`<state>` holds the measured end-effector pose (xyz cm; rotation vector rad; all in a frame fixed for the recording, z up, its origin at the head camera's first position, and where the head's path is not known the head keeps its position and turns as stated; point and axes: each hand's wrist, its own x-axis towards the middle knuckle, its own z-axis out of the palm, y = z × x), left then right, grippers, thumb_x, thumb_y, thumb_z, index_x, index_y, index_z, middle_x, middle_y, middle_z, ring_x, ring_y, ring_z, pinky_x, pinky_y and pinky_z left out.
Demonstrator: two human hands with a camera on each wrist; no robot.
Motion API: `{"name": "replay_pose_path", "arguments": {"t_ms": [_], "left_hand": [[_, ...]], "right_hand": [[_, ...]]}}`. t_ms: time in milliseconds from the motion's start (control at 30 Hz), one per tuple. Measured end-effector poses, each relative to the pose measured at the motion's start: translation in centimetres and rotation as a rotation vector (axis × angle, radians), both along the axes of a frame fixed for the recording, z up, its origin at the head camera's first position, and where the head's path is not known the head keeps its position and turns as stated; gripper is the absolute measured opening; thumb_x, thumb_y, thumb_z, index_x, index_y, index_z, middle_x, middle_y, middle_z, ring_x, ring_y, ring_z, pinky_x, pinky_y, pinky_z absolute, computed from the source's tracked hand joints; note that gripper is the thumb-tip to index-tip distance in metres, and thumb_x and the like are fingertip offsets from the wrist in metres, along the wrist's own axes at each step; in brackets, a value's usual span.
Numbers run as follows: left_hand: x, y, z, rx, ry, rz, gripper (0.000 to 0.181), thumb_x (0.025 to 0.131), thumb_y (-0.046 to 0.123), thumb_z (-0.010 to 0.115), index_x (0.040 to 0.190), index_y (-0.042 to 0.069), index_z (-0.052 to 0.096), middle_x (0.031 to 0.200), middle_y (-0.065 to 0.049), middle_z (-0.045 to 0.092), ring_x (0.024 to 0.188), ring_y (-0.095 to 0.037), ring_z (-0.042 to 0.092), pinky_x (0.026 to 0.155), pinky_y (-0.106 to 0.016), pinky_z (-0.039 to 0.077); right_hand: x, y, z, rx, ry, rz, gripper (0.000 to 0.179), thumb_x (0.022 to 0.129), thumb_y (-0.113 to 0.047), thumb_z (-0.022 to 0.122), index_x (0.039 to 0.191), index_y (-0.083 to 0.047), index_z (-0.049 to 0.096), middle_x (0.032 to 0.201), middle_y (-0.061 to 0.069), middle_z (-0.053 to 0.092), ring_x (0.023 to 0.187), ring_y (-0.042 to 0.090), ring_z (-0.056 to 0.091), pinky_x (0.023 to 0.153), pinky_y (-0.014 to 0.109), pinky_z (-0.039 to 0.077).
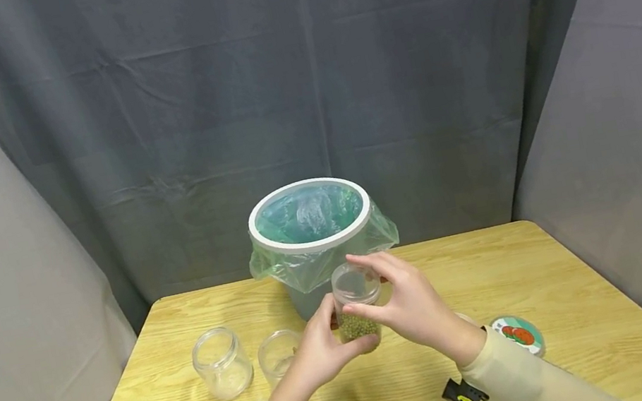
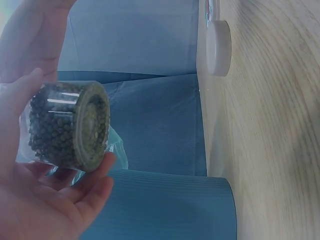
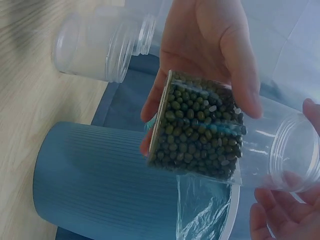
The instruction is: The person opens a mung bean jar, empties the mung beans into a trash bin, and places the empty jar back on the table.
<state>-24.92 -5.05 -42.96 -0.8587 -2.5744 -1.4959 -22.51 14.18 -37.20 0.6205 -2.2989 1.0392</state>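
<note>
Left hand (image 1: pixel 322 352) gripping clear jar (image 1: pixel 355 292) around green beans (image 1: pixel 356 327), right hand (image 1: pixel 408 298) apparently grasping threaded end, partly hidden, bin (image 1: pixel 314 246) behind.

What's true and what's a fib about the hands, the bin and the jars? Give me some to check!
1. The left hand and right hand both hold a jar with green beans in it. True.
2. The beans reach the jar's top. False: there is space above them.
3. Two other clear jars stand on the table. True.
4. The bin's rim is black. False: the bin has a white rim.
5. The beans are red. False: they are green.
</note>
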Motion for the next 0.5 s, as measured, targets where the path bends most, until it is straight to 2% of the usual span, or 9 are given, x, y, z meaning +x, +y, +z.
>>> {"name": "replay_pose_path", "arguments": {"t_ms": [200,400,500], "left_hand": [[0.1,-0.4,0.2,0.027,0.015,0.003,0.061,0.082,0.036,0.088,0.131,0.023,0.054,0.123,0.01,0.064,0.103,-0.012,0.056,0.09,-0.034,0.048],[0.7,-0.6,0.3,0.07,0.019,-0.031,0.062,0.083,0.033,0.088,0.134,0.023,0.053,0.125,0.005,0.063,0.106,-0.013,0.061,0.088,-0.03,0.053],[1.1,-0.7,0.2,0.057,0.043,-0.038,0.063,0.083,0.033,0.088,0.134,0.021,0.053,0.122,0.004,0.062,0.104,-0.014,0.062,0.085,-0.028,0.055]], "right_hand": [[0.5,0.0,0.5,-0.004,-0.019,0.0,0.069,0.078,-0.031,0.092,0.138,-0.013,0.063,0.126,0.002,0.068,0.106,0.018,0.066,0.086,0.033,0.056],[1.3,0.5,0.8,0.013,-0.052,0.028,0.069,0.081,-0.029,0.09,0.141,-0.013,0.059,0.127,0.002,0.066,0.102,0.013,0.062,0.084,0.03,0.054],[1.9,0.9,0.7,0.037,-0.077,0.05,0.069,0.084,-0.028,0.087,0.144,-0.015,0.056,0.128,0.001,0.064,0.103,0.012,0.06,0.084,0.029,0.052]]}}
